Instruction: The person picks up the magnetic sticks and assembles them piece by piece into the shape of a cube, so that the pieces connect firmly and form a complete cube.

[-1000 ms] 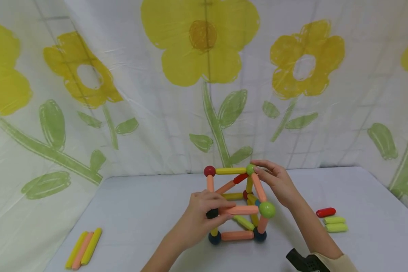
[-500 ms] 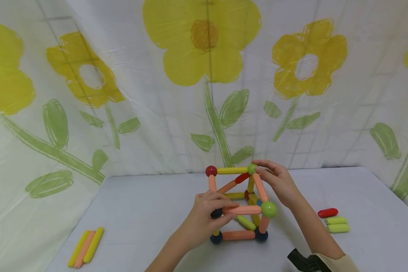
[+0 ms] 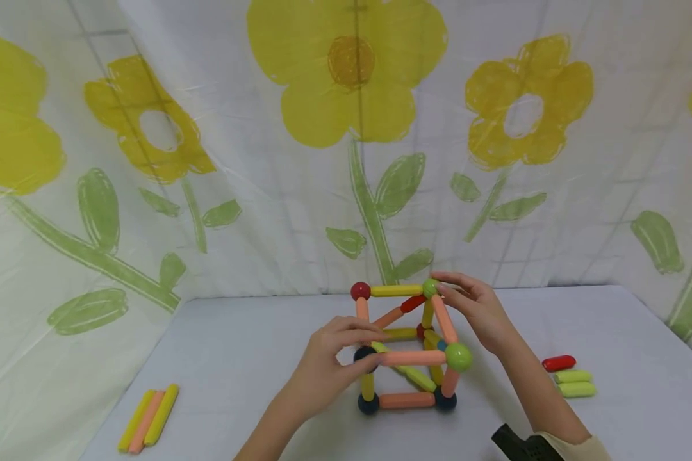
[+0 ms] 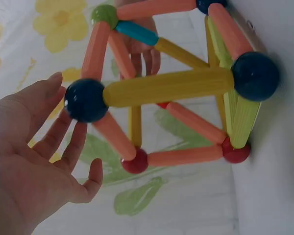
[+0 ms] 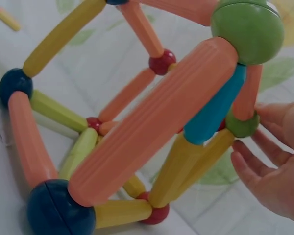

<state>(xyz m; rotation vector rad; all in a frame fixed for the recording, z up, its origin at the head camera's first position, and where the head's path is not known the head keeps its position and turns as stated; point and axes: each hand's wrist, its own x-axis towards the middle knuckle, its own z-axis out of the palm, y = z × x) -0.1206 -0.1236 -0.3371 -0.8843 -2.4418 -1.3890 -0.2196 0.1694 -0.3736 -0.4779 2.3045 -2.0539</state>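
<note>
A box-like frame of magnetic rods and balls stands on the table, in the middle of the head view. My left hand (image 3: 323,371) is at its front upper left corner, thumb and fingers loosely spread beside the dark blue ball (image 4: 86,100). A salmon rod (image 3: 413,358) runs from that ball to the front green ball (image 3: 458,356). My right hand (image 3: 477,312) pinches the rear green ball (image 5: 242,122) between thumb and fingers at the back upper right corner. Inside the frame slants a light green rod (image 3: 420,378). A blue rod (image 5: 215,110) meets the front green ball.
Two yellow rods and a salmon rod (image 3: 147,421) lie side by side at the table's left. A red rod (image 3: 559,363) and two light green rods (image 3: 575,389) lie at the right. Behind the table (image 3: 236,358) hangs a flowered curtain (image 3: 300,211).
My left fingers have spread and drawn back left from the salmon rod, uncovering the dark blue ball and more of the rod. The right hand stays at the rear green ball.
</note>
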